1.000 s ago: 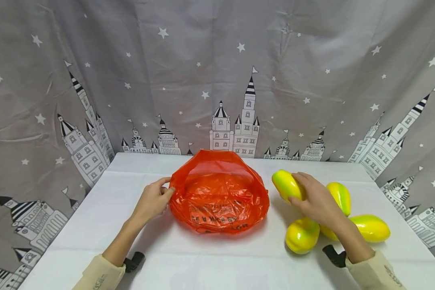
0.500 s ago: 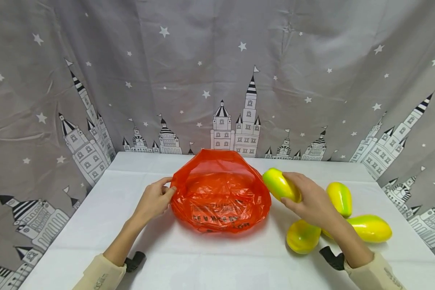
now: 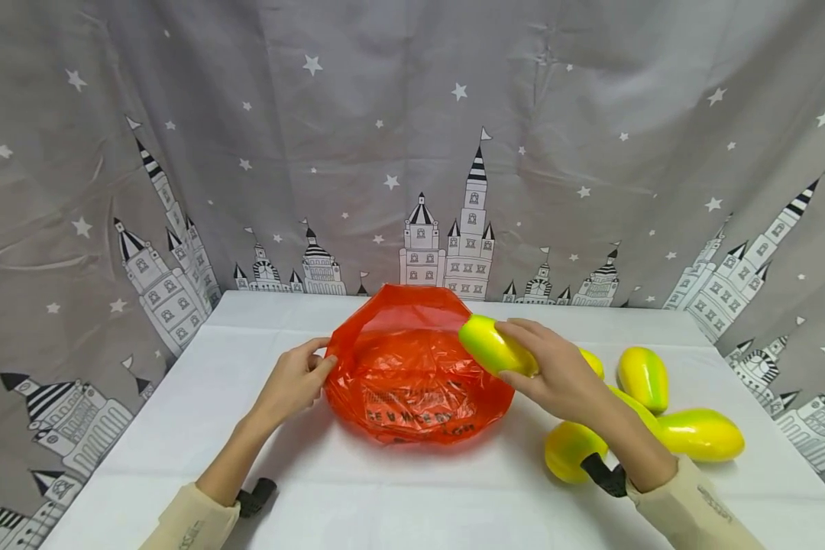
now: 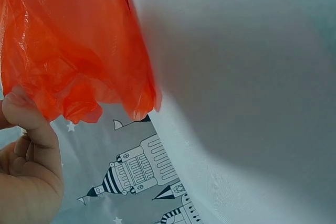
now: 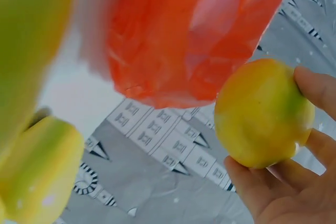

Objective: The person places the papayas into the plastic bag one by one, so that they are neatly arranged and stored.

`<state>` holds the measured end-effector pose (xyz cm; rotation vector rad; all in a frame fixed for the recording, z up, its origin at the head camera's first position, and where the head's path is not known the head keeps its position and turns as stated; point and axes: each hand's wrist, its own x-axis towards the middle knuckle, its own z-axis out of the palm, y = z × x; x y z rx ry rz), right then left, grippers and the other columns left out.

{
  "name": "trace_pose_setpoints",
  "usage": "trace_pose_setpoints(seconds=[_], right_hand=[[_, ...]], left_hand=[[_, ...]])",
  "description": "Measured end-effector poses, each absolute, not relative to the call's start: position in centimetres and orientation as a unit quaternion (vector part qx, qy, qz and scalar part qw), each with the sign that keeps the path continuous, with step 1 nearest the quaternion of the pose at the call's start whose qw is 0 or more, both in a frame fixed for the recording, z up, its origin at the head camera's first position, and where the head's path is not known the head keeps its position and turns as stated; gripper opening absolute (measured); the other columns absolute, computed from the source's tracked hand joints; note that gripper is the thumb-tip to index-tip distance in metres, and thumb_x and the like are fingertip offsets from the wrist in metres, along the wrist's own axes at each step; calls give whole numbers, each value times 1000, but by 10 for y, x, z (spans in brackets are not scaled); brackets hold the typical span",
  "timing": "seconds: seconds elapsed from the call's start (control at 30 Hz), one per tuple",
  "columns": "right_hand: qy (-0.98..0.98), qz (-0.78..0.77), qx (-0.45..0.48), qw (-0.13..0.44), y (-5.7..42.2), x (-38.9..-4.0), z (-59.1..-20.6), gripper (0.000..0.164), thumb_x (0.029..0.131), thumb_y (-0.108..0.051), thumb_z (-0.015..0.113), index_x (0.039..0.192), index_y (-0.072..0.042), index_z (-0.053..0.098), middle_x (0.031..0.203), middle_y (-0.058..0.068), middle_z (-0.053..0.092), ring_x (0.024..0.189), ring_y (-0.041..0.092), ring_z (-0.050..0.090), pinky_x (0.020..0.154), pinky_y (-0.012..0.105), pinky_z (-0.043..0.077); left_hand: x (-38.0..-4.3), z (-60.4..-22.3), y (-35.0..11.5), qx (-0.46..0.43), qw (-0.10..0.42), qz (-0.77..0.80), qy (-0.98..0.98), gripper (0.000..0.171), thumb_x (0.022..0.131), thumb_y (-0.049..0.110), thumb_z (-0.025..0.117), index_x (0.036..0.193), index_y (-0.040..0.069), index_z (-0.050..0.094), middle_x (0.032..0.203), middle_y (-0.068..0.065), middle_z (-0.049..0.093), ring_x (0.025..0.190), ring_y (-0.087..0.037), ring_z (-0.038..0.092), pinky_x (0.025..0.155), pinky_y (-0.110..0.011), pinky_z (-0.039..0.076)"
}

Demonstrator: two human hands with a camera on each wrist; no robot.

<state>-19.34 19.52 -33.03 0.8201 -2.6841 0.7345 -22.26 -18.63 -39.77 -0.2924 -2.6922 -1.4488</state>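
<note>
A red plastic bag (image 3: 412, 359) with dark print stands with its mouth spread wide in the middle of the white table. My left hand (image 3: 292, 382) pinches the bag's left rim between thumb and fingers, as the left wrist view also shows at the thumb (image 4: 26, 114). In my right hand (image 3: 557, 370) is a glossy yellow-green papaya (image 3: 496, 345), gripped at its near end. Its far tip overlaps the right rim of the bag in the head view. From the right wrist, the held papaya (image 5: 262, 114) appears beside the bag (image 5: 168, 40), fingers around it.
Several more papayas lie on the right of the table, among them a tapered papaya (image 3: 703, 435), an upright-looking papaya (image 3: 642, 378) and a rounded papaya (image 3: 571, 451) under the right forearm. A grey curtain (image 3: 357, 153) printed with castles hangs behind the table (image 3: 412, 504).
My right hand has carried the papaya leftward from beside the other fruit to the bag's right rim. The left hand and the bag have stayed nearly still.
</note>
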Motion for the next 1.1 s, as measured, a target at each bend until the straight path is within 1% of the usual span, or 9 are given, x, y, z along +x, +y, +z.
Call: trace_pose_setpoints(seconds=[0.17, 0.33, 0.5, 0.6, 0.7, 0.83, 0.9, 1.0, 1.1], right_hand=[[-915, 256, 298, 93, 181, -203, -322, 60, 87, -20, 76, 143, -15, 52, 140, 10, 52, 119, 29, 56, 87, 45, 54], [-912, 258, 313, 60, 169, -213, -321, 61, 88, -18, 75, 144, -16, 51, 142, 8, 51, 123, 29, 53, 95, 48, 49], [-906, 255, 334, 54, 158, -222, -321, 63, 88, -16, 75, 146, -15, 49, 145, 10, 49, 128, 32, 49, 100, 52, 44], [-902, 257, 343, 52, 152, -228, -321, 64, 87, -16, 76, 145, -14, 49, 145, 9, 50, 129, 30, 49, 103, 51, 41], [-900, 258, 347, 46, 146, -235, -322, 65, 86, -17, 77, 145, -14, 50, 141, 6, 53, 123, 26, 53, 102, 47, 43], [-902, 266, 339, 26, 136, -242, -323, 65, 86, -17, 78, 144, -15, 49, 135, 3, 57, 110, 20, 56, 95, 42, 48], [-903, 270, 333, 17, 132, -245, -324, 66, 86, -18, 78, 145, -15, 48, 135, 2, 57, 109, 19, 55, 94, 41, 48], [-904, 271, 330, 10, 127, -251, -327, 68, 86, -18, 77, 146, -14, 46, 139, 2, 54, 113, 21, 54, 97, 43, 46], [-905, 264, 333, 8, 122, -256, -331, 69, 85, -17, 77, 146, -12, 45, 144, 6, 50, 122, 23, 51, 103, 45, 41]], left_hand=[[-223, -397, -185, -91, 33, -471, -877, 34, 99, 9, 55, 131, -3, 56, 66, -6, 59, 48, -19, 49, 42, -28, 42], [-224, -397, -183, -85, 27, -478, -874, 35, 99, 9, 55, 131, -3, 55, 66, -7, 58, 47, -19, 49, 42, -29, 43], [-225, -396, -181, -83, 18, -485, -871, 35, 99, 10, 55, 132, -2, 55, 66, -7, 58, 47, -19, 49, 42, -30, 44], [-225, -395, -180, -83, 19, -486, -870, 34, 99, 10, 55, 131, -1, 56, 65, -8, 57, 47, -20, 49, 41, -30, 44], [-226, -394, -179, -83, 20, -485, -870, 34, 99, 10, 55, 130, -1, 56, 65, -8, 57, 46, -20, 49, 41, -30, 43], [-226, -392, -177, -83, 20, -481, -872, 33, 99, 10, 56, 130, -2, 56, 65, -7, 57, 47, -19, 49, 41, -29, 43], [-227, -391, -176, -81, 17, -481, -873, 34, 99, 10, 56, 131, -2, 56, 65, -8, 57, 48, -19, 49, 41, -29, 43], [-227, -390, -175, -78, 15, -482, -873, 34, 99, 10, 56, 131, -2, 56, 65, -8, 57, 47, -19, 49, 41, -29, 43], [-228, -389, -173, -75, 16, -484, -872, 34, 99, 9, 56, 131, -2, 56, 65, -9, 57, 47, -20, 49, 41, -29, 43]])
